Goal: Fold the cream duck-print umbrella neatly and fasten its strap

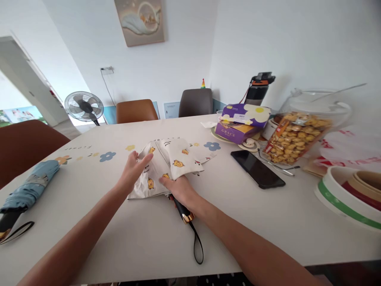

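A white folding umbrella [154,174] printed with yellow ducks lies before me on the table, its canopy loosely folded into flaps. Its black handle [182,210] with a gold band and wrist loop points toward me. My left hand [137,169] grips the canopy's left side, thumb on top of the fabric. My right hand [181,190] is closed on the cloth near the handle, thumb over one fold and the other fingers mostly hidden beneath the flap. At the far left rests a blue umbrella [34,184], furled, with a black handle.
To the right lie a black phone [256,169] and glasses [278,167]. Behind them are a purple tissue box [238,129], a dark bottle [257,93] and a clear jug [315,103] beside packaged snacks [297,137]. Tape rolls [336,194] sit at the right edge. Chairs [137,110] stand beyond the table.
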The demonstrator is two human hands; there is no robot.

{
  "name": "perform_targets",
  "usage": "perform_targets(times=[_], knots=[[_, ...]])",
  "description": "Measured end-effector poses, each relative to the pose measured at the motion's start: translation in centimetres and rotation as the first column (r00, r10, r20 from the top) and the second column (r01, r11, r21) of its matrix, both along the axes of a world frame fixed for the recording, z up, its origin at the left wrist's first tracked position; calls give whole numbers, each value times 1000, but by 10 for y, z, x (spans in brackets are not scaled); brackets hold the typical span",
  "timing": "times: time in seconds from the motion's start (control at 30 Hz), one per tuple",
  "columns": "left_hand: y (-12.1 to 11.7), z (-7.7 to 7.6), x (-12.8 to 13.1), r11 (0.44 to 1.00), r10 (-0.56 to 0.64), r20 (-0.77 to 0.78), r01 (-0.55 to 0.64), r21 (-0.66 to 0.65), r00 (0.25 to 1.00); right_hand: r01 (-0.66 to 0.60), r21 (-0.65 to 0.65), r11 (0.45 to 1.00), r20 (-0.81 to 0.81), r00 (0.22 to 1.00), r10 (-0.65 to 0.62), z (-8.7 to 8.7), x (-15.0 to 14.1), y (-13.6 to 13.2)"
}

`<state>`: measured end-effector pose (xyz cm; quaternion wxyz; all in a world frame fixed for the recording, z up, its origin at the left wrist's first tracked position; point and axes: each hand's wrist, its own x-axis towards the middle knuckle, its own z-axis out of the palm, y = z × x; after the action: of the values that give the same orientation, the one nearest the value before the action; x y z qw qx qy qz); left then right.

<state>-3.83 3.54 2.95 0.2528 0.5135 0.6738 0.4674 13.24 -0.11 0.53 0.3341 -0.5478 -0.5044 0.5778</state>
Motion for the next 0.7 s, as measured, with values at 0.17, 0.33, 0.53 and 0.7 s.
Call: perform_targets(times=[0.17, 0.33, 0.53, 0.7], knots=[[35, 13, 3, 986, 12, 10, -10, -169, 1000, -41, -9, 999, 67, 997, 42, 6, -4, -8], [49, 3, -8, 940, -89, 286, 175, -293, 954, -79, 86, 993, 68, 995, 73, 7, -3, -10], [49, -17, -6, 959, -72, 614, 224, -175, 786, -19, -28, 999, -56, 998, 18, 21, -7, -16], [53, -18, -4, 976, -107, 650, 203, -73, 752, -57, -210, 976, -274, 962, -3, 26, -8, -15]])
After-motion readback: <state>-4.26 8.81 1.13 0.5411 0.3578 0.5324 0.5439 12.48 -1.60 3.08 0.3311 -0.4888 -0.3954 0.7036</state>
